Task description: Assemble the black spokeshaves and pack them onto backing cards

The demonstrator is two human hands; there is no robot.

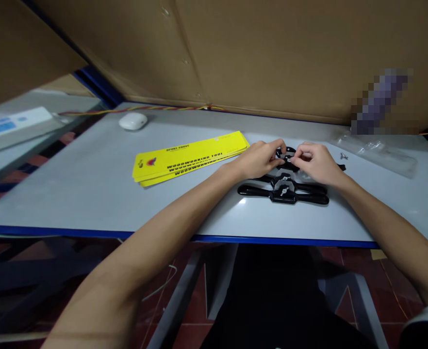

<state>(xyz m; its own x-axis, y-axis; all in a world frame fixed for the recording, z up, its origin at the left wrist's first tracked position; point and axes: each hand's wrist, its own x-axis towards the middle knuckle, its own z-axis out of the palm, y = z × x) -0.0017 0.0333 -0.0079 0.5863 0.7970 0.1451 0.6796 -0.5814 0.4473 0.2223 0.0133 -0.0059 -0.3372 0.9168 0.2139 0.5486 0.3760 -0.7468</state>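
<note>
Three black spokeshaves lie one behind another on the table. The nearest spokeshave (283, 196) is in full view, with a silver wing screw (284, 192) at its centre. Behind it, the middle spokeshave (310, 188) is partly covered. My left hand (260, 159) has its thumb and fingers curled on the farthest spokeshave (289, 166), from the left. From the right, my right hand (316, 162) pinches at a small silver wing screw (288, 159) on that same spokeshave; its fingertips partly hide it. Much of the farthest spokeshave is behind my hands.
Stacked yellow cards (188, 154) printed "Woodworking Tool" lie left of my hands. Loose silver screws (344, 156) and clear plastic bags (377, 152) are at the right. A white rounded object (133, 121) sits at the back left. Cardboard walls (272, 58) stand behind the table.
</note>
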